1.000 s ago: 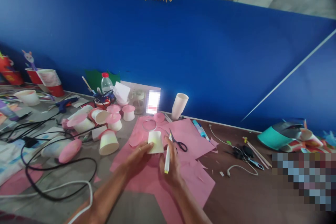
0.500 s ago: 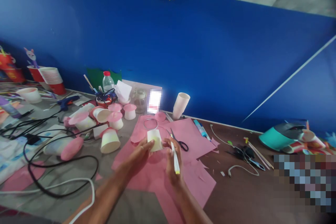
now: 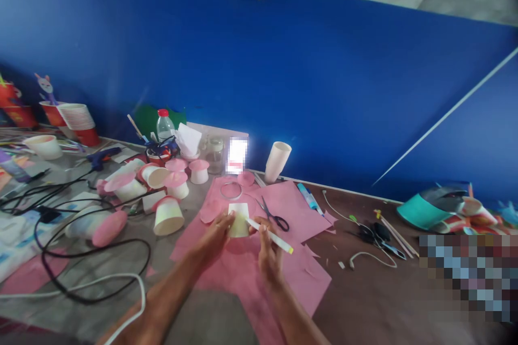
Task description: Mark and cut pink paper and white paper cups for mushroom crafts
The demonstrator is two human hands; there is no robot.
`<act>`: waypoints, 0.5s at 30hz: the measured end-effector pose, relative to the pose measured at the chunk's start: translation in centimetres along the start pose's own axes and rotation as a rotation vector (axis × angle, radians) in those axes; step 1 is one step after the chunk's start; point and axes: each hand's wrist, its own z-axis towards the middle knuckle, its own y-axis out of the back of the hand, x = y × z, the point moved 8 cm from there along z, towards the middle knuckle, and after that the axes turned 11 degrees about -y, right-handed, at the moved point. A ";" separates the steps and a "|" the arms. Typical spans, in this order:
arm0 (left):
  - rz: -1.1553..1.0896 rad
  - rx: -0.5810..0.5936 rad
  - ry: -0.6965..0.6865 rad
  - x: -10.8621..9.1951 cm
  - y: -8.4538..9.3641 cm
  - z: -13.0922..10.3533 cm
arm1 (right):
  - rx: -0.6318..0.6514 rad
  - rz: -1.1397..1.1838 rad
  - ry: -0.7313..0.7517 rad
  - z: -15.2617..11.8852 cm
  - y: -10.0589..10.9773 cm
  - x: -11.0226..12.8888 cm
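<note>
You have the small paper cup (image 3: 238,222) at the centre of the frame, slightly below the middle, above the pink paper (image 3: 309,277) that covers part of the worktop (image 3: 376,296). Your left hand (image 3: 217,233) holds it from the left side, the fingers closed at its edge; how far they wrap behind it cannot be told. The cup's upper part shows white, the lower part tinted yellow. Your right hand (image 3: 269,254) holds a white marker (image 3: 277,238), gripped between the fingers, its yellow end pointing to the lower right and its other end close to the cup's right edge; whether the two touch cannot be determined. Scissors (image 3: 270,215) lie on the paper just beyond the right hand, and a blue marker (image 3: 308,198) lies further towards the right of the frame. At centre left, a paper cup with a pink disc (image 3: 169,219) rests among similar pieces. In handling, the held cup should be judged light and thin-walled, stiffer at the rim and base than midway along its side, and easily dented. Take hold near the rim or base with light pressure, and keep clear of the tinted area, which may smear if damp. The marker should be rigid, light and possibly slick; grip it mid-barrel.
</note>
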 end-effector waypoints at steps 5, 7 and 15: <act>-0.007 0.016 0.008 -0.4 -0.7 -0.3 | 0.033 -0.018 0.014 -0.1 -0.2 0.1; -0.008 0.027 0.012 -0.7 -1.0 -0.5 | 0.037 -0.024 0.022 0.0 -0.3 -0.1; -0.011 0.014 0.013 -1.4 -1.3 -0.8 | 0.032 -0.042 0.042 0.2 -0.1 -0.1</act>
